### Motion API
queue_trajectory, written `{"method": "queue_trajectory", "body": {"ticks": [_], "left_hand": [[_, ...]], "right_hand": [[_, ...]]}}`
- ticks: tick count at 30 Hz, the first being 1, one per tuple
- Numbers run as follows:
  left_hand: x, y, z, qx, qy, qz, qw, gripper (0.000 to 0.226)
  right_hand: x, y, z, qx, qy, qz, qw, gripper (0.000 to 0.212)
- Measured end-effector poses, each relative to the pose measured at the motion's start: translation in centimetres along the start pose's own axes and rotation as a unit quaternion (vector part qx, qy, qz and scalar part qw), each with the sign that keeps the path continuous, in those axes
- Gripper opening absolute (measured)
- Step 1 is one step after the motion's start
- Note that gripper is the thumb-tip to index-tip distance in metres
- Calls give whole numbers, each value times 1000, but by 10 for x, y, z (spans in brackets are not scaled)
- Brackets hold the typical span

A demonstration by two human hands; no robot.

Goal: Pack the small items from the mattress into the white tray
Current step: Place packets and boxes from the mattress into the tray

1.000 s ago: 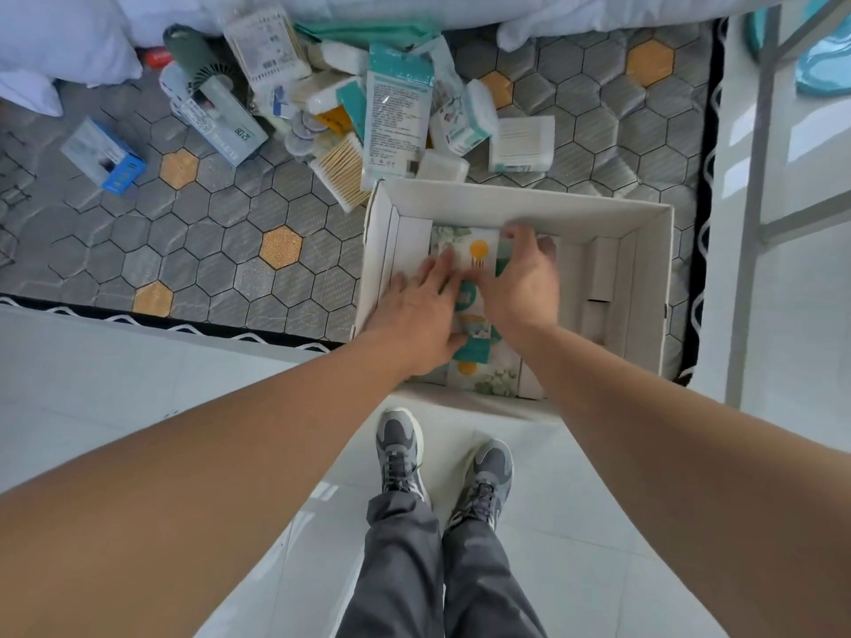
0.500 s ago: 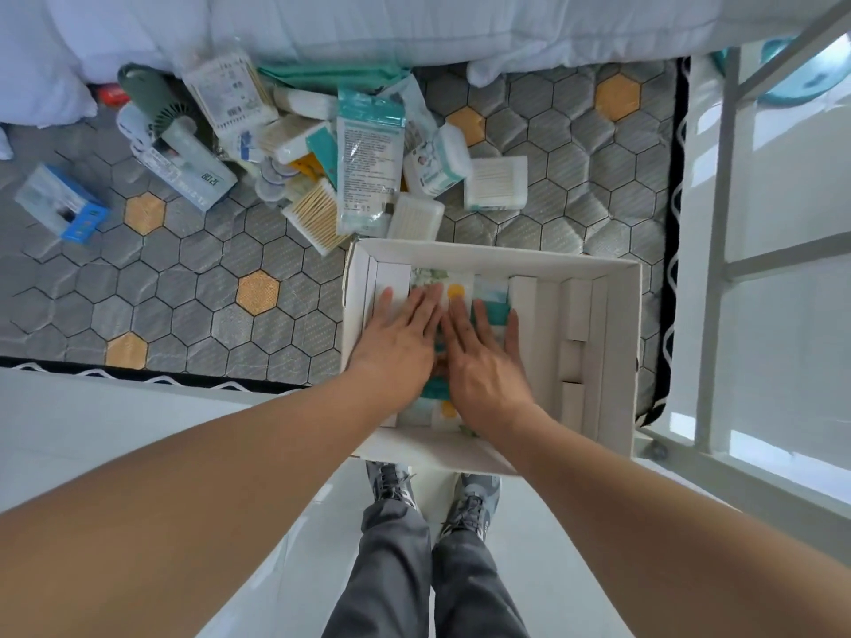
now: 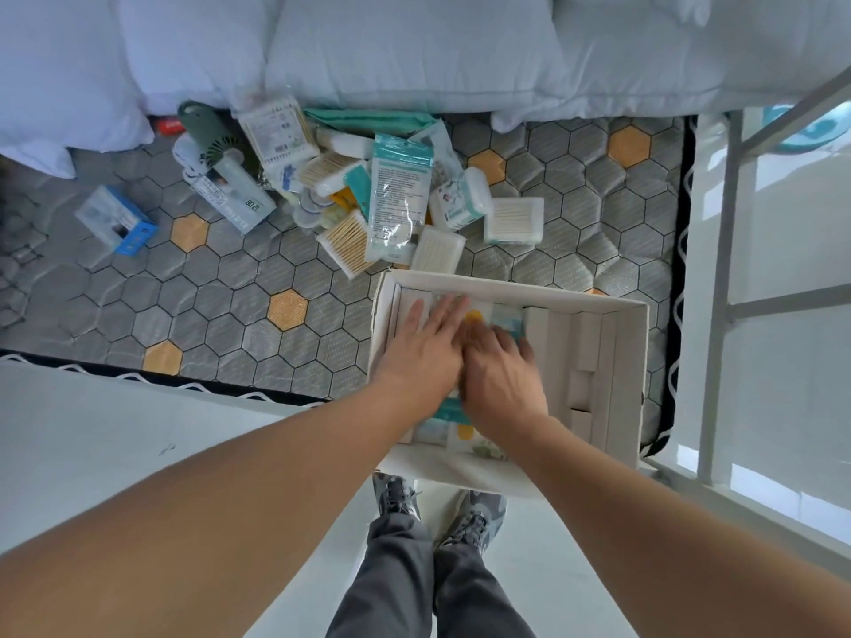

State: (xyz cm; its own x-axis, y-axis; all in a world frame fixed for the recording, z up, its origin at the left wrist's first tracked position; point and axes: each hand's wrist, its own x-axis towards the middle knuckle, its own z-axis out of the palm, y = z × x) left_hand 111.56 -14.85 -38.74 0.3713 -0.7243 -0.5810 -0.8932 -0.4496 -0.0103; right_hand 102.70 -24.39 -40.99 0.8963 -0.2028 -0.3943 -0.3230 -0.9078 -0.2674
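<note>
We are standing at the edge of the mattress [image 3: 138, 287] with both hands down in the white tray [image 3: 640, 384], which sits right of centre in the frame. Our left hand [image 3: 423, 356] lies flat, fingers straight, pressing on the flat printed packets [image 3: 502, 317] in the tray's left part. Our right hand [image 3: 502, 379] lies beside it, touching it, palm down on the same packets. Neither grasps anything, though the right fingertips are blurred and may bend a little. White dividers [image 3: 585, 361] fill the tray's right part. We judge the packets are being settled flat, with most of the packing not yet done: the pile of small items [image 3: 398, 195] sits above the tray, toward the upper centre of the frame. Nearest is a white cotton swab box [image 3: 437, 250], just beyond the tray's far wall and straight up the frame from our left fingertips, its sticks running roughly from the tray toward the pile. The left hand is the closer one for it. A blue box [image 3: 117, 220] lies well apart at the left.
</note>
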Motion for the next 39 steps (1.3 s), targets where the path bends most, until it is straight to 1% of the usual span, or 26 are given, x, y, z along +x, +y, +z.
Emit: {"method": "queue_trajectory", "body": {"ticks": [2,3,4,5,6,7,9,10,11,13,14,15,17,18,19,21,22,23,24,26,28,31,32,34,36,39], "left_hand": [[-7,-8,-12,-47,111,39,992,60],[-11,-14,-20,-97,182,46,977,52],[-14,-24,-27,-144,253,33,956,44],[-17,-36,-35,-184,313,-6,932,36],[-18,-50,-42,-218,351,-65,908,31],[-18,-67,-46,-255,360,-133,888,26],[-15,-103,-41,-343,304,-260,850,21],[-14,-119,-36,-387,258,-303,832,22],[-13,-131,-30,-420,217,-327,818,25],[-8,-146,-20,-449,174,-333,811,27],[-5,-150,-19,-466,168,-332,802,27],[0,-154,-19,-494,168,-333,786,26],[14,-162,-24,-579,160,-328,729,29],[22,-166,-28,-621,154,-322,697,28],[32,-170,-29,-661,152,-312,665,25],[52,-175,-33,-725,141,-299,604,28],[60,-176,-34,-745,139,-300,579,29],[68,-176,-34,-755,140,-302,564,26],[73,-176,-34,-758,137,-309,558,20],[79,-177,-32,-753,137,-325,556,4],[83,-181,-30,-740,135,-331,570,4],[85,-181,-37,-722,120,-323,600,10],[85,-181,-40,-716,120,-315,612,12],[85,-180,-47,-687,138,-299,648,13],[84,-180,-57,-660,170,-295,670,26],[84,-179,-74,-650,204,-264,682,42]], "right_hand": [[-3,7,-8,14,88,-9,996,39],[-4,10,-14,26,120,-12,992,29],[-3,11,-23,44,150,-10,988,19],[-1,9,-34,67,174,-3,982,12],[2,6,-47,91,199,6,976,10],[7,2,-59,115,222,12,968,10],[20,-10,-82,162,251,12,954,13],[27,-18,-92,182,260,14,948,14],[36,-25,-100,201,267,19,942,15],[59,-41,-110,243,247,46,937,17],[71,-49,-114,263,212,64,939,18],[85,-57,-115,286,171,83,939,17],[119,-68,-114,318,93,122,936,4],[137,-72,-111,324,63,140,933,15],[154,-76,-107,324,27,161,932,21],[183,-85,-97,298,-26,207,931,21],[195,-88,-91,289,-38,229,929,31],[204,-91,-85,275,-41,244,929,43],[211,-93,-82,256,-42,248,933,51],[218,-96,-78,237,-46,248,938,50],[220,-96,-77,231,-53,242,941,49],[217,-91,-79,229,-43,266,935,60],[216,-88,-79,255,-34,279,925,60],[213,-82,-79,329,1,295,897,48],[209,-80,-79,378,14,300,876,42],[202,-83,-81,436,22,286,853,59]]}}
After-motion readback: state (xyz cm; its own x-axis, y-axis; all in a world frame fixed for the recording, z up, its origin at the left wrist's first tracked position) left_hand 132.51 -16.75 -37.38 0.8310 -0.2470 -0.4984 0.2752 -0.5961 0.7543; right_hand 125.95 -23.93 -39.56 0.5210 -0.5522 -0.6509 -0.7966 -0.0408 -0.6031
